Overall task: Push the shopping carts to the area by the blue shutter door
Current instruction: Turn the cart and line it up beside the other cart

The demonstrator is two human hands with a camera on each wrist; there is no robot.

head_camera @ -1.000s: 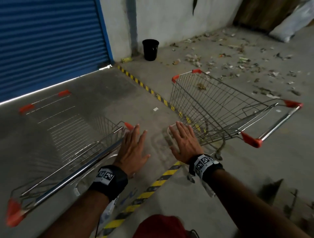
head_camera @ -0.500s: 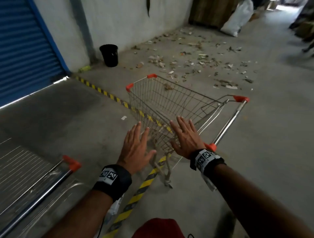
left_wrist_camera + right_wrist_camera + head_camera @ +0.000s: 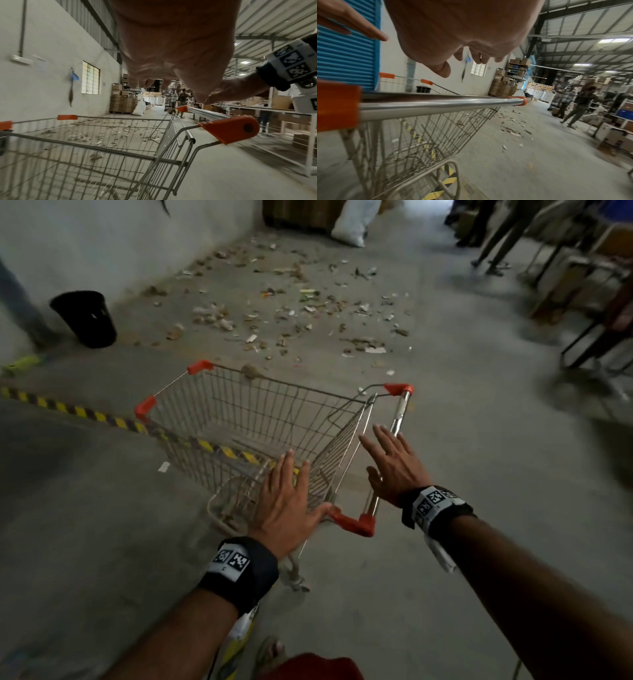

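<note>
The wire shopping cart (image 3: 260,426) stands on the concrete floor (image 3: 445,542) just ahead of the fingers, astride a yellow-black floor stripe (image 3: 85,414). Its basket holds only some dusty scraps and a dry leaf (image 3: 251,371) caught on the far rim. The cart's long axis runs from the chrome handle bar (image 3: 436,104) at the right toward the red front corners at the left. Left hand (image 3: 286,505) hovers flat, fingers (image 3: 286,470) straight and wide, above the near red handle end (image 3: 229,128). Right hand (image 3: 394,465) is spread over the bar, holding nothing. A black bin (image 3: 85,318) stands far beyond the left fingertips, by the wall.
</note>
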